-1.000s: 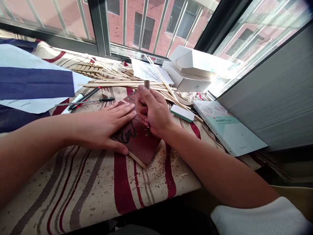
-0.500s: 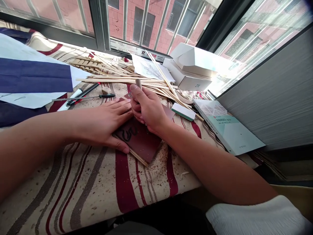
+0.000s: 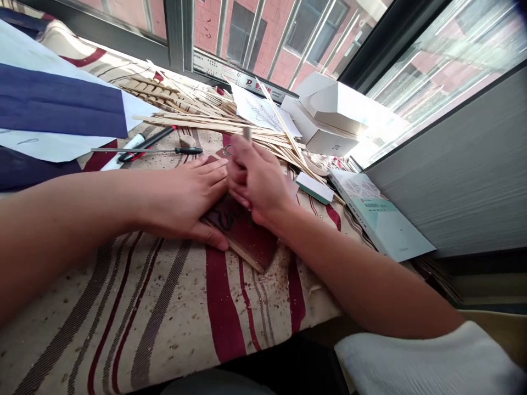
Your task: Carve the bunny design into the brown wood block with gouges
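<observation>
Bare forearms point(image 3: 61, 219), with a bunched white sleeve point(image 3: 428, 359) on the right.

You're in a home room set up for handicraft: a striped cloth point(image 3: 173, 312) flecked with wood shavings point(image 3: 263, 299), thin wooden strips point(image 3: 206, 123), and a barred window point(image 3: 177, 33) facing a brick building point(image 3: 208, 27).

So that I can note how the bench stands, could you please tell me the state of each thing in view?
Left hand: open, flat on the sheet.
Right hand: curled, gripping the small tool.
Small tool: handle upright above the fist, tip hidden.
Dark reddish-brown sheet: lying flat, held down.
Wooden strips: loose, crossed heap.
Screwdriver: lying down, untouched.
Book: closed, lying flat.
</observation>
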The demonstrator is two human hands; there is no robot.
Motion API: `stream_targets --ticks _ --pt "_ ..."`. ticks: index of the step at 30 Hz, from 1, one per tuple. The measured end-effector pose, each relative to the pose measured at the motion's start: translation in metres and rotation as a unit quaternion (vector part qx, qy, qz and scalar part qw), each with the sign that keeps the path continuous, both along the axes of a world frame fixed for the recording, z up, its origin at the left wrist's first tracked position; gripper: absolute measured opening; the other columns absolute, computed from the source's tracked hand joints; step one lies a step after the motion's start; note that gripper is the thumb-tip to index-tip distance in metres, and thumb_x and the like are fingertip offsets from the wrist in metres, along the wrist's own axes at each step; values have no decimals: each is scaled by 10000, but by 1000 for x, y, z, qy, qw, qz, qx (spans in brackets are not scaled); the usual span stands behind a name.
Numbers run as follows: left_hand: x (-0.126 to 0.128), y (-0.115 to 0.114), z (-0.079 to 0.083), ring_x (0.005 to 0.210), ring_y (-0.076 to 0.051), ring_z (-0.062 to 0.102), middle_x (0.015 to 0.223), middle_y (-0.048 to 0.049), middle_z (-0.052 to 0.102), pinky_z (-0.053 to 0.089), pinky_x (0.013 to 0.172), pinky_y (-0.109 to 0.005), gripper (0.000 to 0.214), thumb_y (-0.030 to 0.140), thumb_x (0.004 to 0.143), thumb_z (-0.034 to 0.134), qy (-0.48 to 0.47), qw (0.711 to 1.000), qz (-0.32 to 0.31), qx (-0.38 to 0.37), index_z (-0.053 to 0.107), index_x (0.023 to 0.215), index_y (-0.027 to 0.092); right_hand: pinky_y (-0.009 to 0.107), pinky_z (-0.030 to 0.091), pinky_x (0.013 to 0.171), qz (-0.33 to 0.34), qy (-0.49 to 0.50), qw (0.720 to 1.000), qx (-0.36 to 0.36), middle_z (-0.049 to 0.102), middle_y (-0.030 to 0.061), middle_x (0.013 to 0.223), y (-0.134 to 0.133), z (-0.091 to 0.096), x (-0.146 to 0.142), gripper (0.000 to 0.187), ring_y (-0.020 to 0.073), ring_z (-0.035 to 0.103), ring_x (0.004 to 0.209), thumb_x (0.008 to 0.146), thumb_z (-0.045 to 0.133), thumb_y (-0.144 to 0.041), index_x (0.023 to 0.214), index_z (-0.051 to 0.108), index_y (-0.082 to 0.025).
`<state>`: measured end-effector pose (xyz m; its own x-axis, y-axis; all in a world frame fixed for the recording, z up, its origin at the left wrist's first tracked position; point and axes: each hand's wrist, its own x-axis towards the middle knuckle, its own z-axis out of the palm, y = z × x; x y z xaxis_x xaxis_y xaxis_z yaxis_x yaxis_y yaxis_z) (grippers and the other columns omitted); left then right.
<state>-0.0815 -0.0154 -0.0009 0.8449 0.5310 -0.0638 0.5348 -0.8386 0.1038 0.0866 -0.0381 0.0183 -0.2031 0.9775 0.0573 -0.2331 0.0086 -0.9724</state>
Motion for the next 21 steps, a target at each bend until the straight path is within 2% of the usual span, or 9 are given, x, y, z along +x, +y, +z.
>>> stream_targets --ticks 3,5,9,12,18,21 --pt "1 -1 3 1739 -472 89 1844 -256 70 105 1423 -634 1475 1114 754 311 55 998 34 -17 208 1778 56 226 182 330 -10 19 1000 15 271 -134 476 -3 13 14 531 39 198 343 1138 574 -484 717 343 -257" --pt "2 -1 6 1744 -459 69 1852 -237 50 100 1425 -627 1470 1114 752 292 64 997 40 -15 191 1784 72 224 175 324 15 7 1000 22 291 -132 467 -2 15 20 544 34 197 339 1118 618 -476 692 367 -251" --pt "0 -1 7 1728 -387 186 1833 -202 212 117 1441 -544 1375 1109 765 276 37 999 22 -9 364 1728 132 216 192 327 28 -5 999 29 344 -127 464 -1 8 16 554 34 225 367 1040 745 -482 677 397 -248" --pt "-2 -1 5 1693 -400 248 1796 -212 286 159 1427 -563 1346 1119 752 300 22 1000 18 -6 440 1666 141 224 194 328 15 5 1000 25 319 -129 457 0 4 12 536 46 218 363 1071 708 -431 675 395 -253" --pt "-3 0 4 1683 -394 258 1784 -196 305 155 1424 -557 1230 1080 800 350 16 1000 9 -8 508 1592 153 203 220 343 19 1 999 25 316 -124 466 3 3 11 532 33 226 364 1121 628 -320 649 398 -235" --pt "-2 1 3 1700 -382 238 1794 -200 291 129 1430 -558 1248 1057 820 394 9 1000 1 -1 401 1685 157 172 277 386 23 -5 999 34 337 -118 483 5 1 9 507 30 269 411 1115 640 -296 663 426 -219"
